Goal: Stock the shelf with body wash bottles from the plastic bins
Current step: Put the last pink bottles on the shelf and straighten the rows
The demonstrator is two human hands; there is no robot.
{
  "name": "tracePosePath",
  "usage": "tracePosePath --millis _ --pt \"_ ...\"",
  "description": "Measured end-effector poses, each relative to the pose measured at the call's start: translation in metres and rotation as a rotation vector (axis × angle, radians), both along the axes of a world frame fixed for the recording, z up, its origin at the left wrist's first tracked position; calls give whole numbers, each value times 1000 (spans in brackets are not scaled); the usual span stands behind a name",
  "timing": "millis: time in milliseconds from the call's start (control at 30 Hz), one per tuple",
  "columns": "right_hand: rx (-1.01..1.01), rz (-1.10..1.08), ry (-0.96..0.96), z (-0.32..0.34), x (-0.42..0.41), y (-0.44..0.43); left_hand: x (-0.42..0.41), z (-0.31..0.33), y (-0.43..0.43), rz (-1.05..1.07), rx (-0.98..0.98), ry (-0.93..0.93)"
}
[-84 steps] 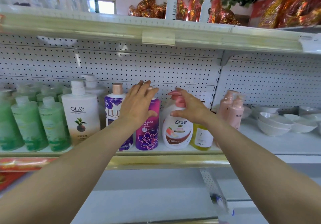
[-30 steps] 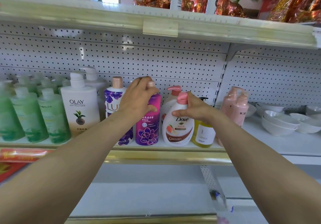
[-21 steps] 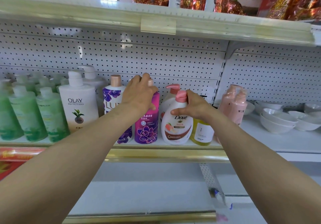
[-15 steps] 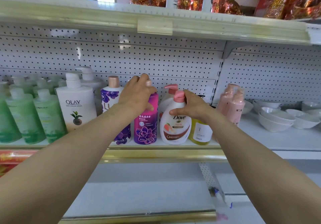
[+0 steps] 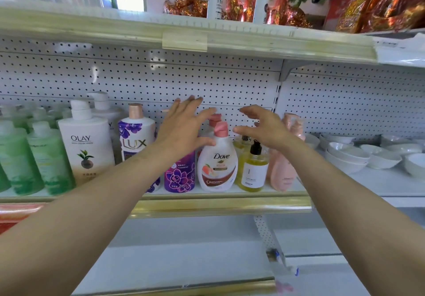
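At centre frame both the left hand point(image 5: 184, 130) and right hand point(image 5: 264, 126) hover spread and empty over the upright magenta bottle point(image 5: 179, 174) and Dove bottle point(image 5: 217, 167) on the shelf point(image 5: 218, 203), likely full, heavy and slick-sided, best gripped around the body, not the pump.

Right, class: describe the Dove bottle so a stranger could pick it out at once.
Find the middle shelf with the gold front edge. Among its row of bottles, look between the magenta flower bottle and the yellow bottle. The Dove bottle is the only rounded white one with a pink pump and a peach picture.
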State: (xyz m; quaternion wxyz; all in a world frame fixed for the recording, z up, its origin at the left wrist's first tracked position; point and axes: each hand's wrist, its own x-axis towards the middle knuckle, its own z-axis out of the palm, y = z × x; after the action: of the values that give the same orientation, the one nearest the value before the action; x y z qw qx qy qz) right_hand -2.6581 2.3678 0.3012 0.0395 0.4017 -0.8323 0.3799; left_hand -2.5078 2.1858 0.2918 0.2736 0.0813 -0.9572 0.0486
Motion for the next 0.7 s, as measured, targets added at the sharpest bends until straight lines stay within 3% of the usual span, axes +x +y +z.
tracePosePath --millis 133,267,700 --pt "384 -77 43 -16 -8 14 -23 -8 26 -76 25 -69" --pt "544 -57 57 -36 -17 13 -31 -26 33 15 -42 -151" --pt "553 -28 150 -41 -31 19 -43 -45 44 149 -40 -35"
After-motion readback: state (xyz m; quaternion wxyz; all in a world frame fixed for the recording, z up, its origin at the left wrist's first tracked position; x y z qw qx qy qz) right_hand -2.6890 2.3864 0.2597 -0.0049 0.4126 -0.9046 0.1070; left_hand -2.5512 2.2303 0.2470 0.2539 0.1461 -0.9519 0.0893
